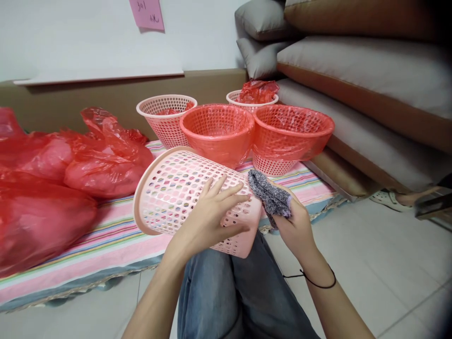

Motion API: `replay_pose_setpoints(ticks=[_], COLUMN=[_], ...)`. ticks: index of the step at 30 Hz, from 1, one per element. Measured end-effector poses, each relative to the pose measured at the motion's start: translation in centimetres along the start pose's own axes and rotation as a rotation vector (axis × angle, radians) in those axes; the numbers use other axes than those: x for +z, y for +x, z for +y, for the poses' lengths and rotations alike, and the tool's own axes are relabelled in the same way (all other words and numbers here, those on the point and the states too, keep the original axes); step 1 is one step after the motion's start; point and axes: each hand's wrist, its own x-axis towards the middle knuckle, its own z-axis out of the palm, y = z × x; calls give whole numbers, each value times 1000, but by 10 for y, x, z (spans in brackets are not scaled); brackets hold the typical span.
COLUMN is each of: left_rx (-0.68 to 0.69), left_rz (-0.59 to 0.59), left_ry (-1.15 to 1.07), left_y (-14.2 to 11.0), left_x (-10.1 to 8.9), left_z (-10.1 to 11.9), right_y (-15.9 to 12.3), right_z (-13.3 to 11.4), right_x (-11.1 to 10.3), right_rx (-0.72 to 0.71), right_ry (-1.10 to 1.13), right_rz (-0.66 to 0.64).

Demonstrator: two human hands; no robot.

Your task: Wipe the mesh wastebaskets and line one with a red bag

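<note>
A pink plastic wastebasket [165, 188] full of round holes lies tilted on its side over my lap, its wide rim pointing left. My left hand [219, 207] rests flat on its near side with the fingers spread. At the base end, my right hand [294, 226] is closed around a dark grey speckled cloth [270, 195], which touches the bottom edge of the wastebasket. The right fingertips are hidden behind the cloth.
Red-bag-lined baskets [217, 136] and other pink baskets [165, 113] stand on a striped cloth [116, 235]. Full red plastic bags [42, 212] lie at left. Large grey-brown cushions [363, 75] are stacked at right. A shoe [390, 200] shows on the tiled floor.
</note>
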Motion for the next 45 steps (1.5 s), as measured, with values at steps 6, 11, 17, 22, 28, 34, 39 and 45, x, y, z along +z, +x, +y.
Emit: replay_pose_setpoints(ticks=[6,11,17,22,28,34,39,45], left_rx=[-57,-105,-137,-132,-143,-78,-53,-65], left_rz=[112,118,103,123,249,298,246,146], left_ry=[-46,-86,-87,-82,-58,49,58,-55], left_y=[-2,-9,-22,-26,-31,-62,-92,-120], left_x=[8,7,8,11,23,38,42,30], left_z=[4,9,14,14,15,28,32,20], right_y=[-3,-6,-13,-9,17,56,68,61], right_z=[-1,-4,-12,-18,-28,-40,-42,-42], right_x=[-1,-1,1,4,10,14,32,50], right_rx=[-16,-57,-97,-143,-231,-319,-399,-395], right_ry=[-2,-16,-14,-72,-123,-142,-149,-154], right_rz=[-2,-26,-24,-15,-19,-82,-202,-376])
